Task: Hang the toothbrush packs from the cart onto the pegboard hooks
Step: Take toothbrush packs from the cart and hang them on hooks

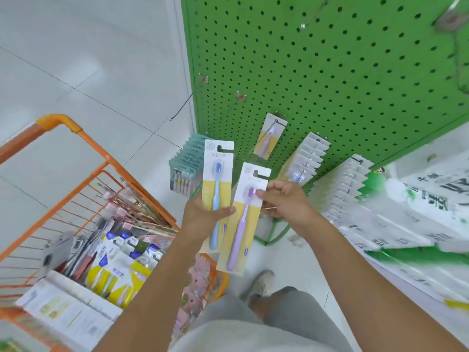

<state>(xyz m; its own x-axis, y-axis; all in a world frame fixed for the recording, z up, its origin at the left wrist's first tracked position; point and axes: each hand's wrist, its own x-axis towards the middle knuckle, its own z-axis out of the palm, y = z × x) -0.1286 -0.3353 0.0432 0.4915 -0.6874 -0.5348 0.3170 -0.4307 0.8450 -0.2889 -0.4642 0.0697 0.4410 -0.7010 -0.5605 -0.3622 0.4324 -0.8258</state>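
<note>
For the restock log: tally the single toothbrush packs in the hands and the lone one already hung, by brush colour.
Blue: 1, the blue toothbrush pack gripped by the left hand.
Purple: 2, the purple toothbrush pack pinched by the right hand, and the hung purple pack on a pegboard hook.
Total: 3

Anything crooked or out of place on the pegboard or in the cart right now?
Nothing damaged or spilled. The single purple toothbrush pack hangs alone on its hook on the green pegboard, beside fuller rows of white packs. Packs in the orange wire cart lie jumbled, not stacked.
</note>
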